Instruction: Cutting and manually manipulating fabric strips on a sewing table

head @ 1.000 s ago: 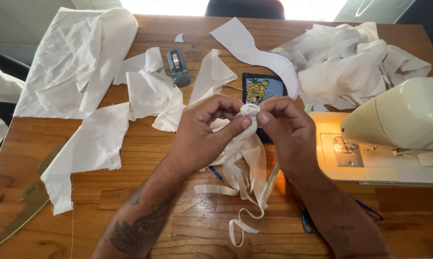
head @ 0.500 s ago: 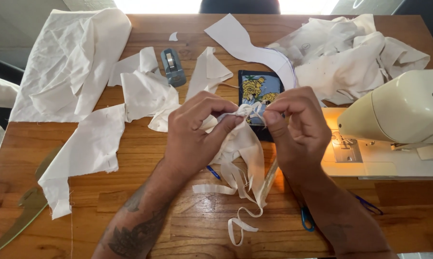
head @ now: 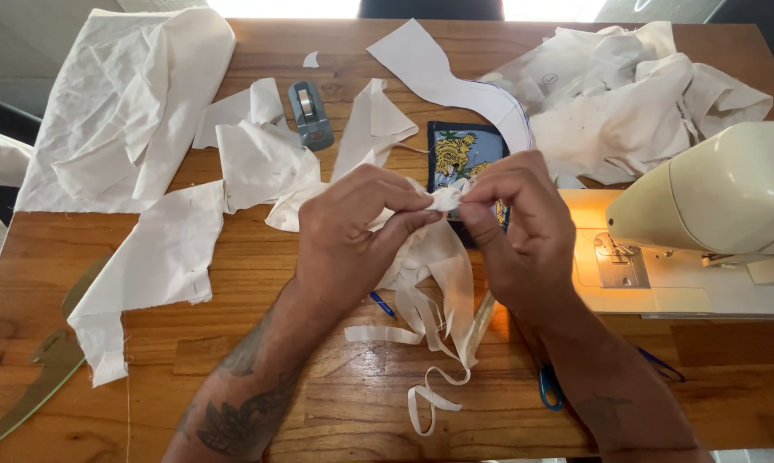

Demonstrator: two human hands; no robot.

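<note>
Cream fabric strips [head: 438,257] pinched btwn left hand [head: 353,236], right hand [head: 516,231].

Single head view, looking steeply down, close, wooden table [head: 336,411]

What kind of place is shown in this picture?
Probably a home sewing workspace or small tailoring workshop: a cream sewing machine stands on a wooden table, cut fabric pieces lie all over it, and both hands work on a strip of cloth.
</note>
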